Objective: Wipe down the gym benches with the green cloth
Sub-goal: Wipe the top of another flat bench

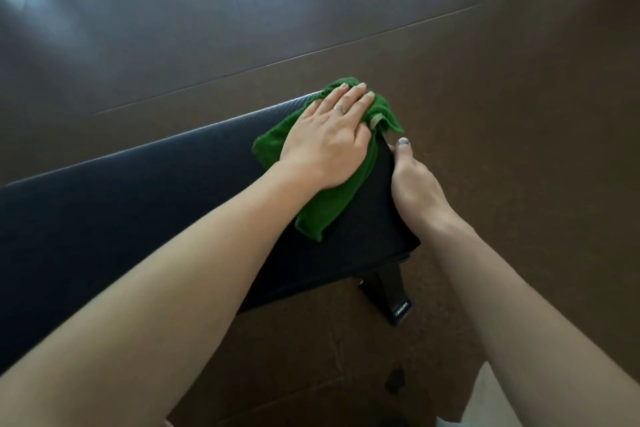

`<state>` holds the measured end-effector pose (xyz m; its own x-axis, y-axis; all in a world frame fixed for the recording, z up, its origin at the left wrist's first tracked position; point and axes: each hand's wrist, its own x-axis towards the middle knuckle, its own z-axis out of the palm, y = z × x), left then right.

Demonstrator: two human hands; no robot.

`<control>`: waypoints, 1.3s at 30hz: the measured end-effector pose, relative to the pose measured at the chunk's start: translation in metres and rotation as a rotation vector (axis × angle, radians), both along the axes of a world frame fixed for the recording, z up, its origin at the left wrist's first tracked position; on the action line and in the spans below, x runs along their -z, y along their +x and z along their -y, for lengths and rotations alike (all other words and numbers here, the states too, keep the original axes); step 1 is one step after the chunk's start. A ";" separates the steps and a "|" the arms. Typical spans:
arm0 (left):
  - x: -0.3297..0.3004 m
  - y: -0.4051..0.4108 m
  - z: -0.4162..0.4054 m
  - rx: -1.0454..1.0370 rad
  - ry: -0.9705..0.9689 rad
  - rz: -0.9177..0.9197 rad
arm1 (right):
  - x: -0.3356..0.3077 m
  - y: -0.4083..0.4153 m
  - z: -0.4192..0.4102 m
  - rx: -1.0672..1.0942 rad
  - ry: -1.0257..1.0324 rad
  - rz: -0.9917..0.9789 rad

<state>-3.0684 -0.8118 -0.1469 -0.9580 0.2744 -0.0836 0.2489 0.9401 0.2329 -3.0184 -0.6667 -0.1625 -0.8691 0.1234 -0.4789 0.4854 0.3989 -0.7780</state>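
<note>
A black padded gym bench (138, 204) runs from the left edge to the picture's middle, its end at the right. The green cloth (325, 204) lies crumpled on the bench's far right corner. My left hand (329, 135) presses flat on the cloth, fingers together, a ring on one finger. My right hand (412, 184) grips the bench's end edge, thumb on top, fingers hidden under the pad.
The bench's black metal foot (394, 295) stands on the floor below the end of the pad. Dark brown rubber floor mats (485, 97) with seams surround the bench. A pale patch of floor (485, 402) shows at the bottom right.
</note>
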 end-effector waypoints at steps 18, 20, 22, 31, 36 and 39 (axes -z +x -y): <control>0.000 0.031 0.126 -0.439 -0.018 0.012 | -0.009 0.009 0.012 -0.064 0.292 -0.120; 0.000 0.007 0.117 -0.455 -0.037 0.040 | -0.010 0.008 0.012 -0.078 0.293 -0.112; -0.004 0.009 0.103 -0.439 -0.055 0.061 | -0.009 0.011 0.008 -0.077 0.242 -0.074; -0.010 0.142 0.013 0.023 -0.038 0.015 | -0.003 0.008 -0.001 0.092 -0.163 0.093; -0.004 0.045 0.005 0.007 -0.003 -0.008 | 0.006 0.006 0.000 0.137 -0.130 0.091; -0.003 -0.007 -0.009 -0.016 -0.025 0.033 | 0.005 0.003 0.002 0.124 -0.065 0.044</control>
